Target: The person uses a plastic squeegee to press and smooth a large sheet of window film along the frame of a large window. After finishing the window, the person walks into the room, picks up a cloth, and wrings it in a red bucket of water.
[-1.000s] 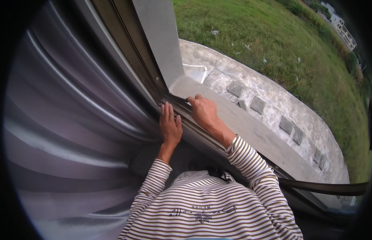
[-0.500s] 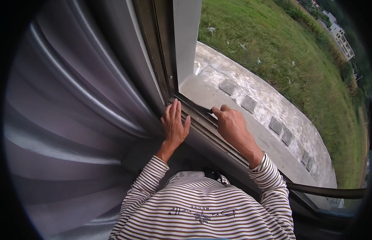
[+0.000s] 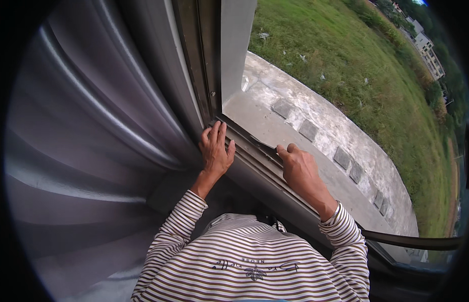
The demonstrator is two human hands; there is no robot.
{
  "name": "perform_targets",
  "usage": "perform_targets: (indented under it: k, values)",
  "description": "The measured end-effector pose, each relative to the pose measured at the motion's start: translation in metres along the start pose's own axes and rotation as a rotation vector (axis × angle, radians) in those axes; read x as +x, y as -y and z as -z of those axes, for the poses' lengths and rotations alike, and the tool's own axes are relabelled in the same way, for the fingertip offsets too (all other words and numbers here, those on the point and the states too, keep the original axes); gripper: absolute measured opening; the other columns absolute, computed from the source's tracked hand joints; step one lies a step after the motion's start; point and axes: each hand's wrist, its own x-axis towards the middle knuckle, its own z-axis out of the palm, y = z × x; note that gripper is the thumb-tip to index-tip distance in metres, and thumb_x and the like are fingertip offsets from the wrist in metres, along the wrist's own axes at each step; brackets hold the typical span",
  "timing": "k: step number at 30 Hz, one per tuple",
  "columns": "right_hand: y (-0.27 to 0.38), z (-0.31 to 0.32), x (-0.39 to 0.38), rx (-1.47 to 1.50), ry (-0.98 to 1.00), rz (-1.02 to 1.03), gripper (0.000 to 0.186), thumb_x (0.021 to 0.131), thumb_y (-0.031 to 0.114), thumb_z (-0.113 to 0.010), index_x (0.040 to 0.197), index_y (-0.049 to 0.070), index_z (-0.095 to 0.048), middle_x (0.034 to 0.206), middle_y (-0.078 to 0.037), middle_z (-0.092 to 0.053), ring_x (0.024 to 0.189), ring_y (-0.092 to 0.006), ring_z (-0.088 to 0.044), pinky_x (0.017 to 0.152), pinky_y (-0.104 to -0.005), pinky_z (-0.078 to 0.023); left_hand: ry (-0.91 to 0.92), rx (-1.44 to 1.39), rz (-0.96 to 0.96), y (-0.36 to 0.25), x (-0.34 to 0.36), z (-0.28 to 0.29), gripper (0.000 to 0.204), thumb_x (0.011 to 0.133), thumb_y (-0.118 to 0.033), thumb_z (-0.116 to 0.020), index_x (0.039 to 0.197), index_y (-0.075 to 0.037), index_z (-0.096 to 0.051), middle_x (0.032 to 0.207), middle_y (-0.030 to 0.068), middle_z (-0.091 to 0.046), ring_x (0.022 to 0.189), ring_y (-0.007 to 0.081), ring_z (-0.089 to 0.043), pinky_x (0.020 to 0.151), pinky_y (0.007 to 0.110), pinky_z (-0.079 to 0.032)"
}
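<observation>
My left hand rests at the inner corner of a window frame, fingers stretched over the bottom track and touching it. Its fingertips lie near one end of a thin dark strip that runs along the outer side of the track. Farther right along the same edge, my right hand has closed its thumb and fingers on this strip. Between the hands the strip stands slightly off the frame. The part inside my right fingers is hidden.
Shiny grey curtains hang close on the left. The brown side frame rises from the corner. Outside lie a concrete sill, a paved ledge with several square slabs, and grass. A dark sash edge juts out at the right.
My right hand has slid a little right and toward me along the frame. The strip now lies closer to the track. My left fingers have bent slightly, staying at the corner.
</observation>
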Motion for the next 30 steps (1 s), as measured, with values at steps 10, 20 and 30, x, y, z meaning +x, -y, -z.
perform_targets:
  k: [10,20,30]
  values:
    - [0.001,-0.048,0.052,0.171,-0.122,0.160,0.019,0.077,0.000,-0.056,0.096,-0.001,-0.057,0.086,-0.021,-0.059,0.077,-0.0402,-0.063,0.065,-0.0489,-0.050,0.027,0.049,-0.027,0.000,0.000,0.003,0.053,0.088,-0.026,-0.060,0.137,-0.011,-0.048,0.140,0.0123,-0.043,0.118,0.0363,-0.039,0.095,0.051,-0.037]
    - [-0.027,-0.011,-0.013,0.140,-0.027,0.074,0.022,0.077,-0.001,-0.055,0.100,0.000,-0.057,0.086,-0.021,-0.059,0.076,-0.0405,-0.063,0.063,-0.0489,-0.050,0.102,0.119,-0.035,-0.006,0.002,0.006,0.042,0.091,-0.022,-0.057,0.132,-0.022,-0.055,0.137,0.0123,-0.044,0.119,0.0359,-0.038,0.094,0.052,-0.038]
    - [-0.013,-0.054,0.022,0.115,-0.144,0.108,0.019,0.078,0.001,-0.056,0.098,-0.002,-0.056,0.087,-0.021,-0.059,0.077,-0.0382,-0.064,0.064,-0.0475,-0.052,0.093,0.121,0.000,-0.007,0.001,0.006,0.045,0.093,-0.024,-0.054,0.137,-0.020,-0.050,0.138,0.0084,-0.045,0.121,0.0344,-0.038,0.099,0.050,-0.035]
